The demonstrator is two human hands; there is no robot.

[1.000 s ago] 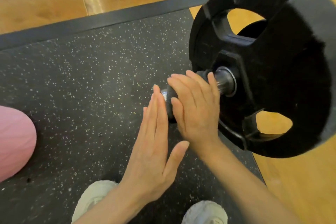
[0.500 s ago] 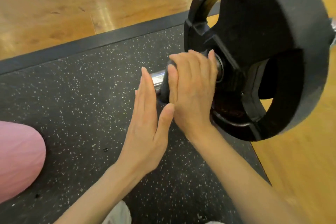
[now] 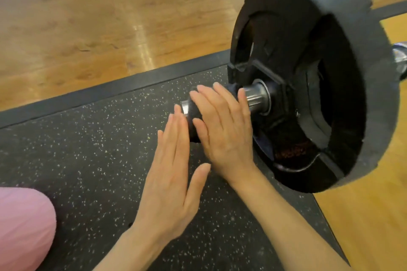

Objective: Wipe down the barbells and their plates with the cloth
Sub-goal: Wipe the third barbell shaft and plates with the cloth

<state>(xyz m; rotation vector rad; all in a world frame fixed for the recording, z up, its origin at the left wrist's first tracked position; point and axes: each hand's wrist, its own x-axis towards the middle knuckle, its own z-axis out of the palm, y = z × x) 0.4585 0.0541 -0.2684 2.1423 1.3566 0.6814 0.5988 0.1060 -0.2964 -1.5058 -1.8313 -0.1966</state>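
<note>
Black plate [image 3: 312, 86] on bar sleeve [image 3: 255, 98], over speckled rubber mat [image 3: 88, 149]. Right hand [image 3: 222, 134] curls round dark cloth [image 3: 193, 114] on sleeve, just left of plate. Left hand [image 3: 171, 174] flat, fingers straight, beside sleeve end. Wood floor [image 3: 110, 28] beyond mat; pink object [image 3: 22, 226] far left of plate.

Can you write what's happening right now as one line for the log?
right hand wraps dark cloth round barbell sleeve | left hand flat by sleeve end | plate on
</note>
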